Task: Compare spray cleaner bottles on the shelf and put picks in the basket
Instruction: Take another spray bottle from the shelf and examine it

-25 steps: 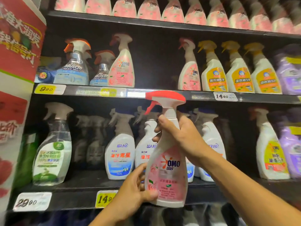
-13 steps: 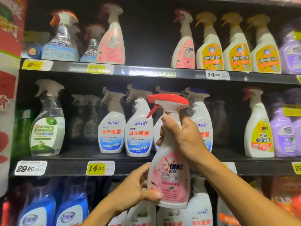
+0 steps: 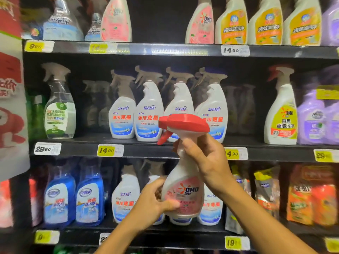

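I hold a white OMO spray bottle (image 3: 185, 180) with a pink label and a red trigger head upright in front of the shelves. My right hand (image 3: 207, 162) grips its neck just under the trigger. My left hand (image 3: 152, 202) holds the lower body, thumb across the label. Behind it, on the middle shelf (image 3: 165, 150), stands a row of white and blue spray bottles (image 3: 148, 110). Two more pink OMO bottles (image 3: 200, 22) stand on the upper shelf. No basket is in view.
Yellow-labelled spray bottles (image 3: 266, 24) stand top right, and a clear bottle with a green label (image 3: 59, 109) middle left. Blue bottles (image 3: 75, 195) and refill pouches (image 3: 300, 198) fill the lower shelf. A red and white sign (image 3: 11, 88) covers the left edge. Price tags line the shelf edges.
The view has tilted downward, so the shelves slid up and a lower shelf came into sight. Both hands keep the same grip on the OMO bottle.
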Demonstrator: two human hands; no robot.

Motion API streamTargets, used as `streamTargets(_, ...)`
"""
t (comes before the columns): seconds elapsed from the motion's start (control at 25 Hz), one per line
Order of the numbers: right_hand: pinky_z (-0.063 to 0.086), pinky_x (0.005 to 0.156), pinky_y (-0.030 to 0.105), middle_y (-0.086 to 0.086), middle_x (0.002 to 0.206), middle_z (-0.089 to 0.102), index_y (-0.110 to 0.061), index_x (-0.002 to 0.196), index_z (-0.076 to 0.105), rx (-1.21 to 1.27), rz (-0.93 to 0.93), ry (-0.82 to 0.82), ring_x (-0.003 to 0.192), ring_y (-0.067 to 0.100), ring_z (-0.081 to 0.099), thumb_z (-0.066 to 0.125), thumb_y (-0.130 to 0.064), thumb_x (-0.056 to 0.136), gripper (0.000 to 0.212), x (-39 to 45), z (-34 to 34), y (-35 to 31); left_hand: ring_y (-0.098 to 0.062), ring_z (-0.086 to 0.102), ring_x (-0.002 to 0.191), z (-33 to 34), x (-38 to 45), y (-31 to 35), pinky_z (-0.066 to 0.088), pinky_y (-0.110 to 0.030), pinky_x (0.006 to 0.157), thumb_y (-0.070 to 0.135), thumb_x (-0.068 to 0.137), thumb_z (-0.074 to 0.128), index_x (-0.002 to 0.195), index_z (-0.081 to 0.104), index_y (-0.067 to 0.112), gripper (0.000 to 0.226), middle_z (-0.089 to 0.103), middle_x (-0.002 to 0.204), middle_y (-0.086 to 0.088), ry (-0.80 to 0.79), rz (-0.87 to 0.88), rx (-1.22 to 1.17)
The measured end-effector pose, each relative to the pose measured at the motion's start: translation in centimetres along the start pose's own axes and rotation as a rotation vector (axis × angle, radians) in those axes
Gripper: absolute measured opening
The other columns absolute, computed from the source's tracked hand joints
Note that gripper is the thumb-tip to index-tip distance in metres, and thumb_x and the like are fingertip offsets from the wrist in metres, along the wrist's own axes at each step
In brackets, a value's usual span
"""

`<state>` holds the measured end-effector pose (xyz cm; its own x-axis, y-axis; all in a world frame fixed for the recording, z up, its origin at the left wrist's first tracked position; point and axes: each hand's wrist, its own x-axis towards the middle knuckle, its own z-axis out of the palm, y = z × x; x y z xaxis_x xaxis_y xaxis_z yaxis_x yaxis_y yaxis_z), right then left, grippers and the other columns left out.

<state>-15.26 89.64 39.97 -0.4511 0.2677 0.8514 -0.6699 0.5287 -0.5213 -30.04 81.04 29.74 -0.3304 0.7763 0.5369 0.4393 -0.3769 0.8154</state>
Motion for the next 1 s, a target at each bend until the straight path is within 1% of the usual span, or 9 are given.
streamTargets(0.28,0.051,0.07,0.014,-0.019,0.082,0.074,-0.023,0.095,0.067,-0.017,0.096,0.046,0.075,-0.004,0.066,0.071,-0.023,0.085,0.011,-4.9,-2.3,0.6,-0.016,0.07,0.098,3.7,-3.0,-1.9,0.055,-0.027,0.083,0.013,0.065,0.078,0.114,0.062,0.02,0.052,0.075,0.103,0.002,0.053,-0.053,0.034)
streamTargets(0.4,0.047,0.079,0.008,-0.031,0.091,0.071,-0.03,0.1,0.064,-0.055,0.159,-0.107,0.087,-0.012,0.064,0.072,-0.017,0.08,0.025,-7.2,-3.7,0.7,-0.016,0.068,0.103,4.9,-4.5,-3.3,0.054,-0.032,0.089,0.008,0.068,0.079,0.116,0.063,0.024,0.053,0.072,0.109,0.004,0.141,-0.035,0.097)
streamTargets(0.48,0.045,0.084,0.007,-0.034,0.095,0.07,-0.033,0.103,0.065,-0.107,0.184,-0.256,0.094,-0.014,0.063,0.076,-0.011,0.073,0.039,-8.7,-4.5,0.6,-0.015,0.067,0.102,5.5,-5.2,-3.6,0.053,-0.026,0.087,0.006,0.069,0.079,0.109,0.068,0.027,0.047,0.073,0.107,0.006,0.246,-0.013,0.136)
streamTargets(0.56,0.047,0.087,0.011,-0.024,0.1,0.073,-0.024,0.107,0.07,-0.117,0.199,-0.367,0.098,-0.006,0.066,0.083,0.0,0.068,0.047,-10.2,-4.9,0.3,0.003,0.066,0.092,5.9,-6.0,-3.4,0.049,-0.011,0.079,0.017,0.072,0.071,0.093,0.071,0.036,0.029,0.073,0.095,0.021,0.29,0.004,0.19)
streamTargets(0.64,0.049,0.092,0.02,-0.005,0.11,0.074,-0.007,0.112,0.072,-0.12,0.188,-0.432,0.106,0.008,0.068,0.083,0.008,0.068,0.049,-11.5,-4.9,-0.1,0.021,0.059,0.09,6.3,-7.1,-3.1,0.043,0.0,0.078,0.026,0.075,0.058,0.094,0.062,0.039,0.023,0.066,0.094,0.04,0.293,0.042,0.255)
streamTargets(0.68,0.049,0.095,0.023,0.004,0.113,0.073,-0.001,0.114,0.071,-0.115,0.195,-0.45,0.109,0.014,0.067,0.083,0.01,0.068,0.049,-12.0,-4.8,-0.2,0.023,0.057,0.087,6.4,-7.6,-3.2,0.041,0.002,0.076,0.027,0.077,0.055,0.095,0.059,0.037,0.021,0.065,0.093,0.042,0.298,0.052,0.265)
streamTargets(0.84,0.049,0.097,0.026,0.009,0.114,0.072,0.001,0.115,0.07,-0.084,0.21,-0.444,0.11,0.018,0.067,0.082,0.011,0.068,0.049,-13.3,-4.7,0.0,-0.007,0.056,0.079,6.8,-8.6,-4.4,0.044,-0.001,0.065,0.007,0.078,0.057,0.086,0.066,0.003,0.012,0.069,0.081,0.0,0.337,0.049,0.198)
streamTargets(0.92,0.05,0.093,0.021,-0.005,0.109,0.074,-0.01,0.113,0.072,-0.061,0.203,-0.42,0.106,0.009,0.068,0.083,0.008,0.069,0.049,-13.6,-4.7,0.2,-0.012,0.061,0.083,6.7,-8.8,-4.5,0.045,-0.009,0.059,-0.005,0.078,0.061,0.085,0.067,0.01,0.018,0.07,0.082,0.005,0.284,0.0,0.19)
streamTargets(1.0,0.049,0.088,0.015,-0.018,0.103,0.074,-0.031,0.109,0.074,-0.026,0.216,-0.385,0.101,-0.001,0.067,0.085,-0.007,0.071,0.047,-13.8,-4.9,0.8,-0.009,0.068,0.084,6.7,-9.3,-4.3,0.05,-0.012,0.064,-0.01,0.077,0.07,0.094,0.072,0.026,0.04,0.074,0.085,0.01,0.255,-0.103,0.16)
